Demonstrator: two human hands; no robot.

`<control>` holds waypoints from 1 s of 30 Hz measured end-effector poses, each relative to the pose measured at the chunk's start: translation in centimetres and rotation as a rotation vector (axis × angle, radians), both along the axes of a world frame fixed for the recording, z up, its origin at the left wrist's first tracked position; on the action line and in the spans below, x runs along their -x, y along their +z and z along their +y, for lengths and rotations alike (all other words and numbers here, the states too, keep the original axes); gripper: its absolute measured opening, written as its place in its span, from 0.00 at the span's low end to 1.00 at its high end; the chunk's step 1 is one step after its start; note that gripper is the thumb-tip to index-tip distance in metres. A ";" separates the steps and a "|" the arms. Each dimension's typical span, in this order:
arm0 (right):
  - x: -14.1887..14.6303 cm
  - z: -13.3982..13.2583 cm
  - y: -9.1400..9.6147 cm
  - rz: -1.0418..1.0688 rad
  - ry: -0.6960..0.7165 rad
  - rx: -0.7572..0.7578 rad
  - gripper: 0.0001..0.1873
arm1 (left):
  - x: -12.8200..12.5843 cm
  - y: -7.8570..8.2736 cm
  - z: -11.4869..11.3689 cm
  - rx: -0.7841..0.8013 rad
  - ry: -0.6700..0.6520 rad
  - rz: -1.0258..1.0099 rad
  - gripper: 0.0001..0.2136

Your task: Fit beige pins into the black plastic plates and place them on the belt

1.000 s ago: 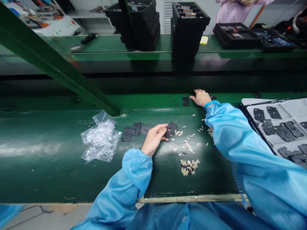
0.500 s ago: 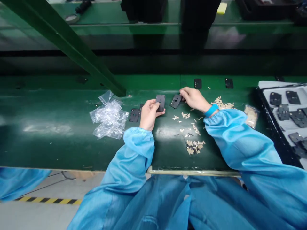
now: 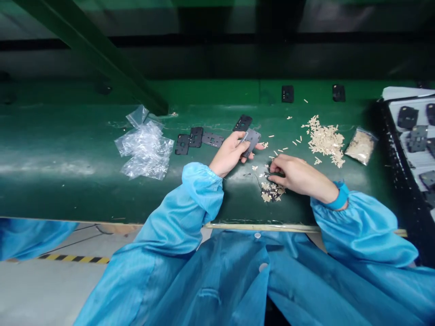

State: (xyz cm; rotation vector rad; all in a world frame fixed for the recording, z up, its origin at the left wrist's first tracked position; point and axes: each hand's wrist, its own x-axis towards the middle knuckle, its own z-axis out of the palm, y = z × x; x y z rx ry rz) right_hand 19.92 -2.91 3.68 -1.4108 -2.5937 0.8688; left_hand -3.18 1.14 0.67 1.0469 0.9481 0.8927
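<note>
My left hand (image 3: 233,151) is closed around a dark grey plastic plate (image 3: 252,140), tilted above the table, with the thumb on its face. Just behind it a black plate (image 3: 242,122) with cut-outs lies flat. My right hand (image 3: 292,174) is lowered over the scattered small pieces, thumb and index finger bent into a pinch; what is between their tips is too small to make out. Below the fingertips is a small heap of beige and dark pieces (image 3: 272,192). Left of my left hand lie several more dark plates (image 3: 196,136).
Clear plastic bags (image 3: 146,149) are piled on the left. A larger heap of beige pieces (image 3: 326,138) and a filled zip bag (image 3: 361,145) lie on the right, beside a black-edged tray (image 3: 394,181) of dark parts. A green post (image 3: 115,59) slants down behind the bags.
My right hand has let go of the black plate, now lying on the table, and has come down toward the small pieces. My left hand moved right with its plate. The view has tilted down.
</note>
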 end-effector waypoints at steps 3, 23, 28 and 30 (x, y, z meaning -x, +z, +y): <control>0.5 -0.5 0.0 -0.090 -0.007 -0.034 0.05 | 0.1 0.1 -0.1 -0.027 -0.003 0.038 0.11; 1.1 1.8 -3.5 0.393 0.037 -0.714 0.11 | -0.6 1.0 -1.6 0.276 -0.099 -0.093 0.18; 2.1 1.4 -2.3 0.643 -0.398 -0.030 0.07 | -0.6 0.7 -1.5 -0.060 0.129 0.344 0.13; 2.4 1.4 -2.1 0.648 -0.413 0.164 0.09 | -0.6 0.7 -1.6 -0.152 0.151 0.473 0.11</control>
